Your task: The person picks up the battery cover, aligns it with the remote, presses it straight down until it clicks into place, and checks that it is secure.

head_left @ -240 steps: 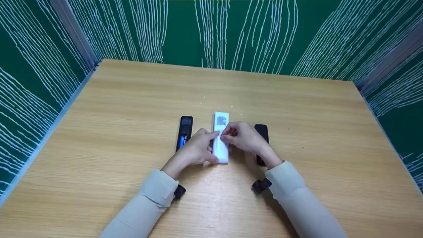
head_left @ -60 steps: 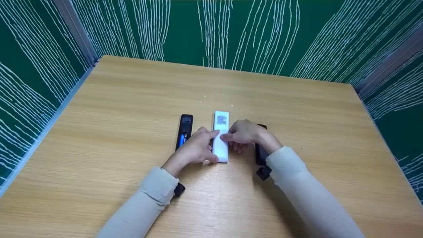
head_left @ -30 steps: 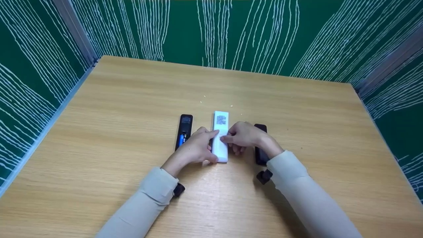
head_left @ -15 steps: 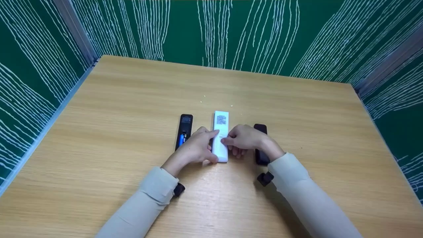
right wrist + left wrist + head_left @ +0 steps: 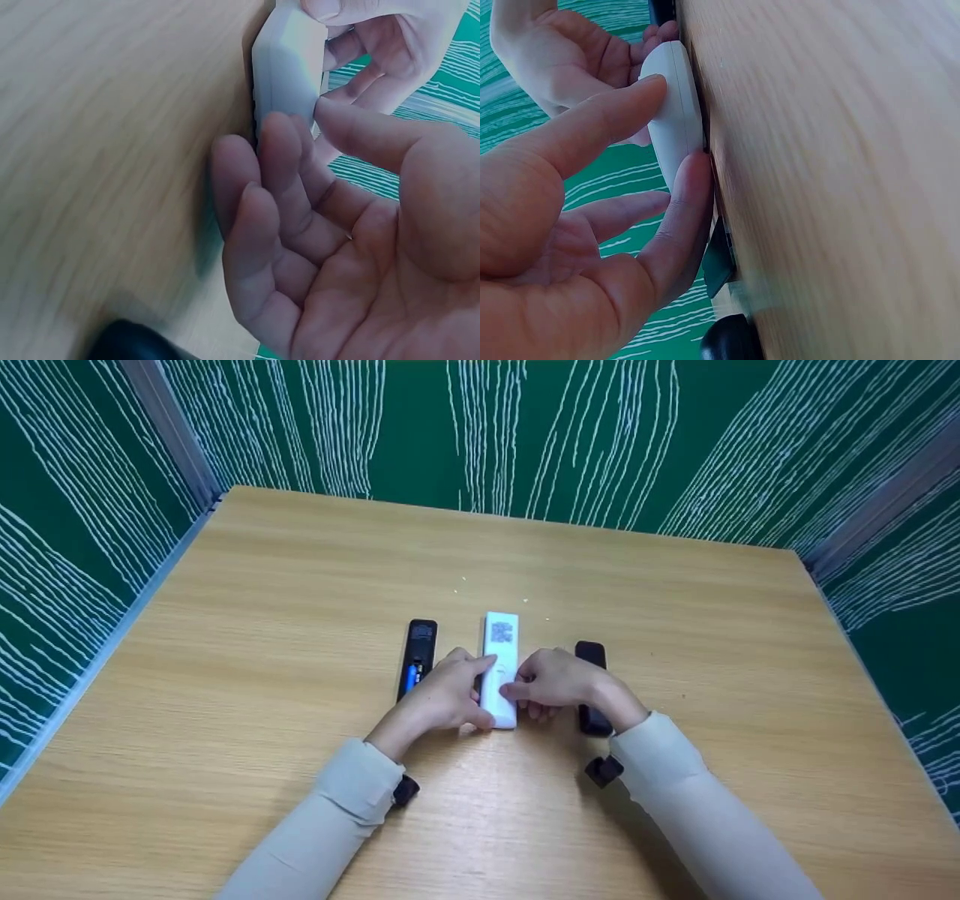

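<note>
A white remote control point(image 5: 505, 656) lies back side up on the table, a printed code label at its far end. My left hand point(image 5: 446, 691) holds its left side, one fingertip on the back and another at the near end. From the right, my right hand point(image 5: 559, 679) grips the remote, thumb on the back below a faint curved mark and the other fingers curled against the side. In the left wrist view, fingertips touch the white remote point(image 5: 679, 112) on two faces. The right wrist view shows curled fingers at the remote's point(image 5: 289, 71) edge. Its underside is hidden.
Left of the white remote lies a black remote point(image 5: 423, 641) with a blue battery point(image 5: 412, 678) visible in its compartment; my left hand partly covers it. A dark remote-shaped object point(image 5: 592, 720) lies under my right wrist. Small white specks dot the wooden table point(image 5: 337, 577).
My right hand has slid toward the near end along the white remote, its thumb now lower on the back. The faint curved mark has come into view. My left hand stays in place.
</note>
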Available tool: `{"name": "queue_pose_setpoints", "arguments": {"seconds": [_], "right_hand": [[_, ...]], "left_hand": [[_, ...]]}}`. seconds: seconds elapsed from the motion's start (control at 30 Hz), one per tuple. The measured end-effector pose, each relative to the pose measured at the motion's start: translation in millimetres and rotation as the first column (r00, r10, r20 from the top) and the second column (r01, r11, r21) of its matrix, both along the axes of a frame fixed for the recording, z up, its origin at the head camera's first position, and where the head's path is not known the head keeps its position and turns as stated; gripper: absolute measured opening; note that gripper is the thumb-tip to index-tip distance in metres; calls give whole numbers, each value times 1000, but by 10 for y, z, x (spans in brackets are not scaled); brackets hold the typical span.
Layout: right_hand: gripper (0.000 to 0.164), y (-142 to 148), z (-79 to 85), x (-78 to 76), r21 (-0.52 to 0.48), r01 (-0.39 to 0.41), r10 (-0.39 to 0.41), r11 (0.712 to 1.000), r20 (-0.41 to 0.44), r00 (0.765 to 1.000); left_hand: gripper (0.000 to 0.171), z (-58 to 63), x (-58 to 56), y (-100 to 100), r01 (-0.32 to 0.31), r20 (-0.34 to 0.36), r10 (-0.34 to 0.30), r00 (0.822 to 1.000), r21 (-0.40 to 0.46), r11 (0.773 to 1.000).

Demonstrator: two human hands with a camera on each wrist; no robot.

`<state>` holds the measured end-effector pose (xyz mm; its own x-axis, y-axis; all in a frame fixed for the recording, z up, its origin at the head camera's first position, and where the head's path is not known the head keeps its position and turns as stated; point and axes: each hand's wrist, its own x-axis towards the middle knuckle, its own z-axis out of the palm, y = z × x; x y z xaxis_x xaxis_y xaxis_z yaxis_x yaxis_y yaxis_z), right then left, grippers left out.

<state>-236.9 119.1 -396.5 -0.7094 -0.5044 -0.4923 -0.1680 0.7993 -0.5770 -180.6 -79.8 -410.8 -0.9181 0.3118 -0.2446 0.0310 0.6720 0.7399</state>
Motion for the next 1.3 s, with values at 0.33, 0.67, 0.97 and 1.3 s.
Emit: {"name": "queue_pose_setpoints", "arguments": {"seconds": [0.33,0.67,0.97,1.3], "right_hand": [[27,5,13,29,2,-35,35,999,-34,999],[30,21,21,36,10,-52,53,999,-59,997],[30,11,45,-31,45,-43,46,998,-79,996],[31,21,48,-123,64,-4,11,998,-107,994]], "left_hand": [[100,7,5,0,-11,8,11,1000,10,1000],[100,2,-1,6,-9,7,9,1000,26,1000],[100,3,4,0,-14,15,14,1000,25,1000],[100,14,3,14,-11,13,11,1000,5,1000]]}}
